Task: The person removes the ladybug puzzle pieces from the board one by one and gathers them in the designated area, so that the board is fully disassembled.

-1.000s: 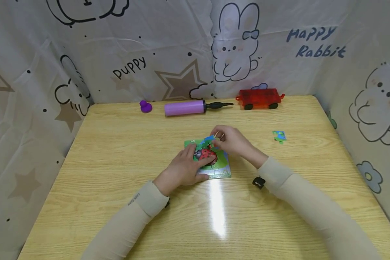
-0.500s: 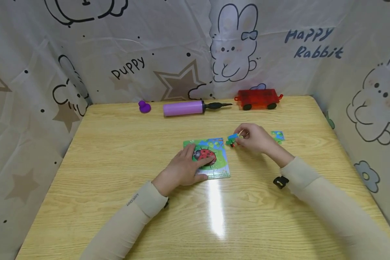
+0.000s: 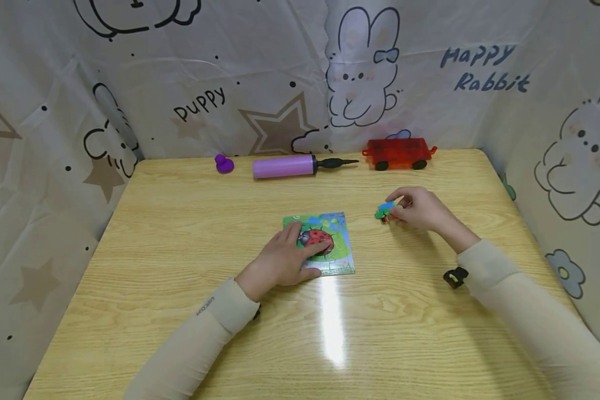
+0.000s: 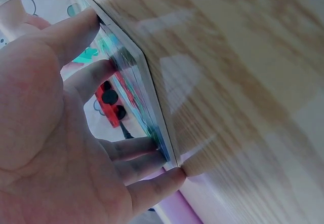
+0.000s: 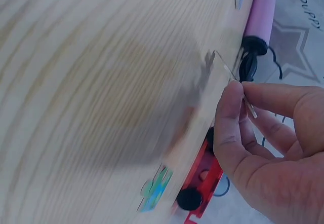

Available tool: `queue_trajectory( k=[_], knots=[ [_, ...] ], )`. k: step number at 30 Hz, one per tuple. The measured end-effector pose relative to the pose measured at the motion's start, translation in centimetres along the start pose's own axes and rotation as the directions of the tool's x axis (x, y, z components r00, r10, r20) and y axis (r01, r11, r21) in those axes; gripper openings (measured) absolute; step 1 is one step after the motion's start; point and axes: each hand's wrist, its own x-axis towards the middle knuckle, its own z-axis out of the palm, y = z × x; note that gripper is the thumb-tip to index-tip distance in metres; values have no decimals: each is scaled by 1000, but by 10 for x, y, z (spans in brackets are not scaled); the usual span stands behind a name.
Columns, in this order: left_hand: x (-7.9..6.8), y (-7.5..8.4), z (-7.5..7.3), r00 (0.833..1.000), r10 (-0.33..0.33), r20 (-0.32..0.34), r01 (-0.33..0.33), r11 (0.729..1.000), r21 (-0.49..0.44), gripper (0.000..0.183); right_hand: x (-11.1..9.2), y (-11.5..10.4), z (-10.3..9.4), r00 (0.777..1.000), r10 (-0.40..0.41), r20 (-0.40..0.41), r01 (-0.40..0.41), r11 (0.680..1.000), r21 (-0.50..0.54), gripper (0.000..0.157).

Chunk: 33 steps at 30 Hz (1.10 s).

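Note:
A square ladybug jigsaw puzzle (image 3: 341, 256) lies on the table, its picture facing up. My left hand (image 3: 282, 256) rests on its left side with fingers spread. In the left wrist view the left hand's fingertips touch the puzzle's top and edge. To the right of the puzzle, my right hand (image 3: 420, 210) pinches blue, green and red puzzle pieces (image 3: 384, 211) above the table. The right wrist view shows them edge-on, thin, between thumb and fingers; their number is unclear. Another blue-green puzzle piece (image 5: 158, 189) lies on the table, hidden behind the right hand in the head view.
Along the back edge of the table (image 3: 190, 333) are a small purple object (image 3: 224, 164), a pink hand pump (image 3: 285, 166) with a black nozzle, and a red toy wagon (image 3: 399, 153). A printed cloth (image 3: 260, 61) hangs behind and at both sides.
My right hand has moved away from the puzzle to the right, carrying the pinched pieces, and now covers the loose piece in the head view. The left hand has stayed on the puzzle.

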Motion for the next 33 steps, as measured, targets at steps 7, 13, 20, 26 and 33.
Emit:
queue_trajectory(
  k=[7, 13, 20, 26, 33],
  knots=[
    [1, 0, 0, 1000, -1, 3, 1, 1000, 6, 68, 1, 9, -7, 999, 35, -8, -36, 997, -68, 27],
    [0, 0, -1, 1000, -1, 1, 1, 1000, 7, 68, 3, 12, -11, 998, 58, -6, -59, 986, -159, 27],
    [-1, 1, -2, 1000, -6, 6, 6, 1000, 17, 69, 6, 15, -13, 996, 84, -12, -84, 977, -198, 26],
    [0, 1, -1, 1000, -3, 2, 3, 1000, 23, 70, 8, 15, -11, 996, 88, -14, -89, 974, -209, 24],
    [0, 0, -1, 1000, -5, 8, 5, 1000, 11, 70, 10, 15, -6, 998, 55, -24, -59, 967, -248, 18]
  ],
)
